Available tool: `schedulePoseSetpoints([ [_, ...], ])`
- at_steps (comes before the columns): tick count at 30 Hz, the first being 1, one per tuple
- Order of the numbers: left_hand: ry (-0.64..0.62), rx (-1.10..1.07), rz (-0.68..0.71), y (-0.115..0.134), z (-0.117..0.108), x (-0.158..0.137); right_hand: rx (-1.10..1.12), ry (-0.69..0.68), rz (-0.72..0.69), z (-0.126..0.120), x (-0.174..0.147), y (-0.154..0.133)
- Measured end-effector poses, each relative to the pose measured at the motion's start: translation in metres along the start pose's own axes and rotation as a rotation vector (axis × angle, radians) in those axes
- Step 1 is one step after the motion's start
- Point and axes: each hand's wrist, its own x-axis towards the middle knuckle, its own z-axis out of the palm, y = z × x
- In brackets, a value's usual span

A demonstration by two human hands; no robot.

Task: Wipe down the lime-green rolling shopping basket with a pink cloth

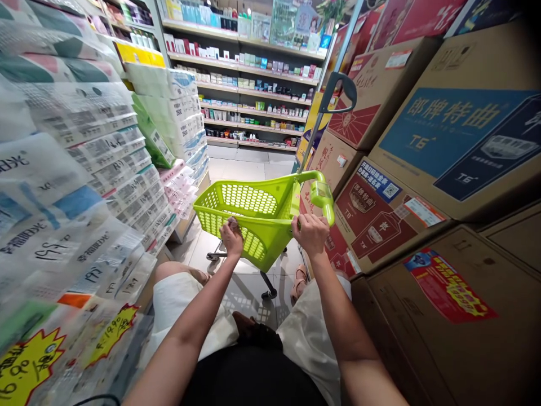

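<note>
A lime-green shopping cart (266,239) stands sideways in front of me, its handle end to the right. Its basket shows holes in the sides, and I see nothing lying in it. My left hand (232,239) is closed at the near side of the basket, by the rim. A small greyish-brown patch shows at its fingers; whether it is a crumpled cloth, I cannot tell. My right hand (311,232) is closed on the cart's near rear corner, below the green handle (322,194). Dark wheels (269,294) rest on the tiled floor, between my spread knees.
Stacked tissue packs (122,175) line the left side, with yellow price signs (31,363) on the lower ones. Cardboard cartons (456,129) rise close on the right. A grey pull handle (338,93) stands behind the cart. Shelves (253,90) of small boxed goods close the aisle's far end.
</note>
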Motion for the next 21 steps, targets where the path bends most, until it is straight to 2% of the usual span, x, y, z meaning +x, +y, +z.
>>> schedulePoseSetpoints([
  [2,0.068,0.015,-0.06,-0.008,-0.003,0.009,0.004,-0.006,-0.005,-0.001,0.0,-0.001],
  [5,0.12,0.033,-0.069,-0.002,-0.004,0.014,-0.008,0.001,-0.007,-0.001,0.0,-0.003],
  [7,0.066,0.031,-0.052,0.011,0.0,0.006,-0.013,0.005,-0.001,0.0,0.0,-0.004],
  [11,-0.122,-0.015,0.059,0.032,0.003,-0.016,-0.011,0.014,-0.001,0.001,0.0,-0.005],
  [16,-0.105,0.058,0.03,0.044,-0.011,-0.01,-0.029,0.023,-0.013,0.0,0.0,-0.012],
  [18,-0.16,0.06,0.117,0.056,-0.013,-0.02,-0.023,0.017,-0.017,-0.001,0.001,-0.015],
  [21,-0.272,0.018,0.336,0.08,-0.01,-0.05,-0.005,0.004,-0.02,-0.002,0.0,-0.018],
])
